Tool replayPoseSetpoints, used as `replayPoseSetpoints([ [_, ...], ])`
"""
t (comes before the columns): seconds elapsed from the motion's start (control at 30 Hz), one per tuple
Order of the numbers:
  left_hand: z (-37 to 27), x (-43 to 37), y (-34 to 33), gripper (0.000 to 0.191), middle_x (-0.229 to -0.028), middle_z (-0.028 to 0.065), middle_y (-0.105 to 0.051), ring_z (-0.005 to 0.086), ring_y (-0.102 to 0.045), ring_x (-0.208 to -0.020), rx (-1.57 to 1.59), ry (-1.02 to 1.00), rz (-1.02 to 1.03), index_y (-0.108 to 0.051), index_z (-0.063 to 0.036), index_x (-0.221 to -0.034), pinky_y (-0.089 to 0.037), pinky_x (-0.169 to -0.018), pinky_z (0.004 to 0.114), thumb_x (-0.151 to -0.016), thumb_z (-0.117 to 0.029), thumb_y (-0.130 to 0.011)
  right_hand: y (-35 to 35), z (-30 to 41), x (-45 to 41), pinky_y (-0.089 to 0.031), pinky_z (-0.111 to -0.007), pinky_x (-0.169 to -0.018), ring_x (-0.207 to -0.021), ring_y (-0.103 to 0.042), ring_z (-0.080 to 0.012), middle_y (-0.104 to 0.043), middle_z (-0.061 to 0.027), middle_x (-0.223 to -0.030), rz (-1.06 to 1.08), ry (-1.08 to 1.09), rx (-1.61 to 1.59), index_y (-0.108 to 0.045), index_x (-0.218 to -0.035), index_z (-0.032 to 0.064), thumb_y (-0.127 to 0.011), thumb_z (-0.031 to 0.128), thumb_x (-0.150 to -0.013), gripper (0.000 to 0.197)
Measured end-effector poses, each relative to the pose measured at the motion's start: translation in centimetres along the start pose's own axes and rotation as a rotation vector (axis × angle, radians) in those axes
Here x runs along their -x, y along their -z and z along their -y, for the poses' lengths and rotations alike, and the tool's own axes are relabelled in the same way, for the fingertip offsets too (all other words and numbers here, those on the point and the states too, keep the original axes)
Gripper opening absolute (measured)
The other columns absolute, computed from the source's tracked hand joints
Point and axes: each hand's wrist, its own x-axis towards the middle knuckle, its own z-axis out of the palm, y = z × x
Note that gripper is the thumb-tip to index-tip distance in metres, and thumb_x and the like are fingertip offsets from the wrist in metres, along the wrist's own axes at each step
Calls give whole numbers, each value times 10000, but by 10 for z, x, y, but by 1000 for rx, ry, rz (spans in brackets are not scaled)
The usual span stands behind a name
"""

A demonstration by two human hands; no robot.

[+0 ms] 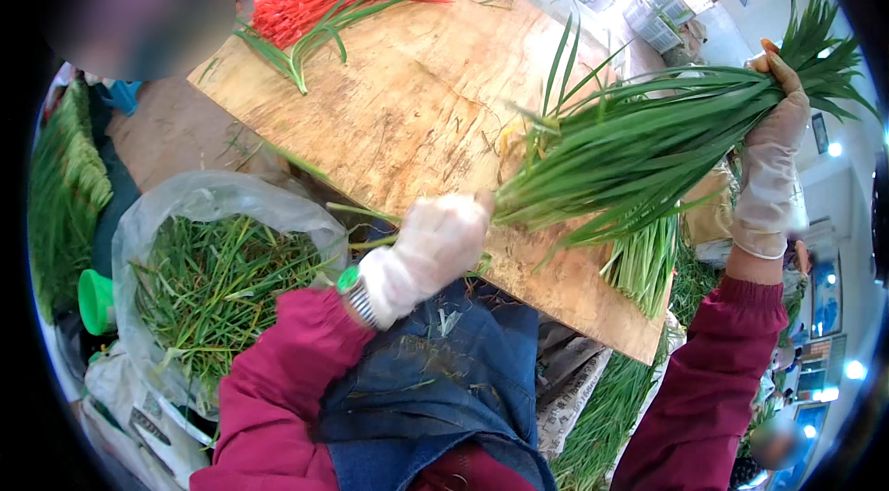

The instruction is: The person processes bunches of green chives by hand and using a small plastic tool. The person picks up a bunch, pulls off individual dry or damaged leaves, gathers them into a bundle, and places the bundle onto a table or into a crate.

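A big bunch of long flat green leaves, likely garlic chives (639,137), stretches across the right side of a wooden board (389,123). My right hand (781,102), in a thin translucent glove, grips its leafy end above the board's right side. At the pale stem end, my gloved left hand (444,241) is closed and slightly blurred, touching the bunch. Loose stalks (364,212) stick out from that fist to the left; its fingertips are hidden. Under the raised leaves lies another bundle of pale-stemmed greens (642,269) at the board's near right corner.
Red plastic ties (347,1) with a few green stalks lie on the board's far left. A clear plastic bag (215,185) of leaf scraps (222,283) stands at my left. More greens (604,414) fill a sack below right. A person with a blurred face (146,5) is at far left.
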Motion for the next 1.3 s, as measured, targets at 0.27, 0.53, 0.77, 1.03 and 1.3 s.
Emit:
replayPoseSetpoints([
  [0.27,-12,66,94,285,-563,66,-493,214,-527,-488,139,-112,-82,-520,-8,-853,-396,-408,316,-569,1,-518,-10,-6,7,-415,-206,-491,-497,-478,-127,-510,-45,-616,-73,-60,36,-531,-912,-69,-495,26,-739,200],
  [0.53,8,123,122,190,-674,124,-577,269,-575,-572,300,120,-77,-546,-8,-822,-444,-477,311,-635,30,-538,6,-1,-14,-415,-219,-507,-530,-479,-140,-503,-60,-623,-180,-12,101,-516,-937,-65,-497,53,-750,223],
  [0.77,63,249,180,278,-926,108,-556,251,-521,-873,-365,853,584,-579,-58,-890,-380,-785,403,-623,-117,-628,27,-4,2,-406,-265,-530,-584,-446,-165,-461,-48,-623,28,-33,-128,-477,-946,-58,-483,60,-750,229],
  [1.03,24,87,88,291,-956,131,-564,293,-510,-922,266,73,126,-559,-24,-949,-383,-821,374,-706,-174,-613,26,-4,14,-389,-267,-570,-604,-425,-154,-439,-37,-629,179,-21,-211,-487,-942,-41,-474,83,-760,221],
  [1.3,-7,-44,7,440,-761,154,-584,262,-553,-735,977,267,141,-562,23,-932,-413,-666,341,-815,-391,-467,6,8,29,-291,-244,-536,-537,-333,-113,-398,-8,-581,275,21,-321,-507,-934,-21,-488,104,-757,218],
])
